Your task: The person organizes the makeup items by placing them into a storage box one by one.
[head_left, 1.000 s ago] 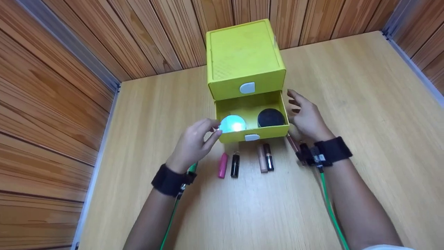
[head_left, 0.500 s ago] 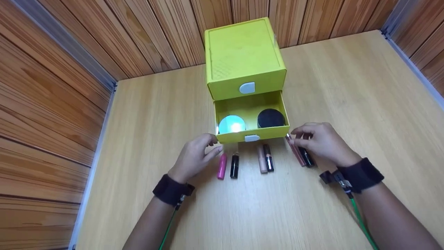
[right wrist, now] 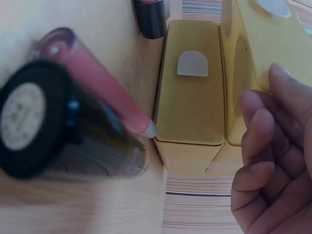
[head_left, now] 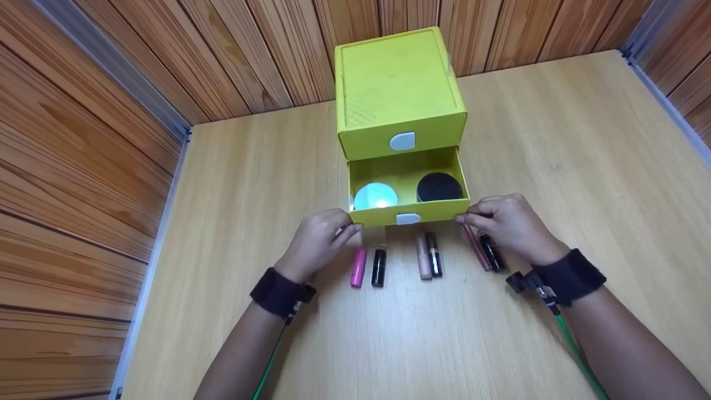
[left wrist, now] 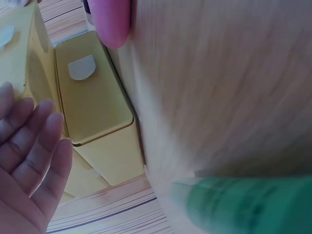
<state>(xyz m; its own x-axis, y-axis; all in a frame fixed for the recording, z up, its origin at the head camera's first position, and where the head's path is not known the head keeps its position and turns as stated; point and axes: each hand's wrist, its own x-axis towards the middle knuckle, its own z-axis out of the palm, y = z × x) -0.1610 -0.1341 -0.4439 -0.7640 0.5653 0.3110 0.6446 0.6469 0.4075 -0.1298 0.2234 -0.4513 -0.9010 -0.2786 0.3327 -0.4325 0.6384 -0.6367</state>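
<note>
A yellow two-drawer box (head_left: 401, 83) has its lower drawer (head_left: 377, 218) pulled out. Inside it lie a shiny pale-blue round container (head_left: 375, 195) and a black round one (head_left: 439, 186). My left hand (head_left: 315, 241) is at the drawer's left front corner, and my right hand (head_left: 516, 229) is at the right one. The left wrist view shows nearly straight fingers (left wrist: 36, 141) beside the box. In the right wrist view, loosely bent fingers (right wrist: 261, 136) overlap the upper drawer's front, with nothing between them.
Before the drawer lie a pink lipstick tube (head_left: 359, 268), a black tube (head_left: 379, 266), a mauve tube (head_left: 424, 256) and a black-and-clear tube (head_left: 434, 255). A reddish lip gloss (head_left: 476, 250) and a black tube (head_left: 492, 253) lie by my right hand. A green tube (left wrist: 248, 202) is near my left wrist.
My right hand has moved from beside the drawer to its right front corner. My left hand has come down from the drawer rim to the left front corner. The containers stay put.
</note>
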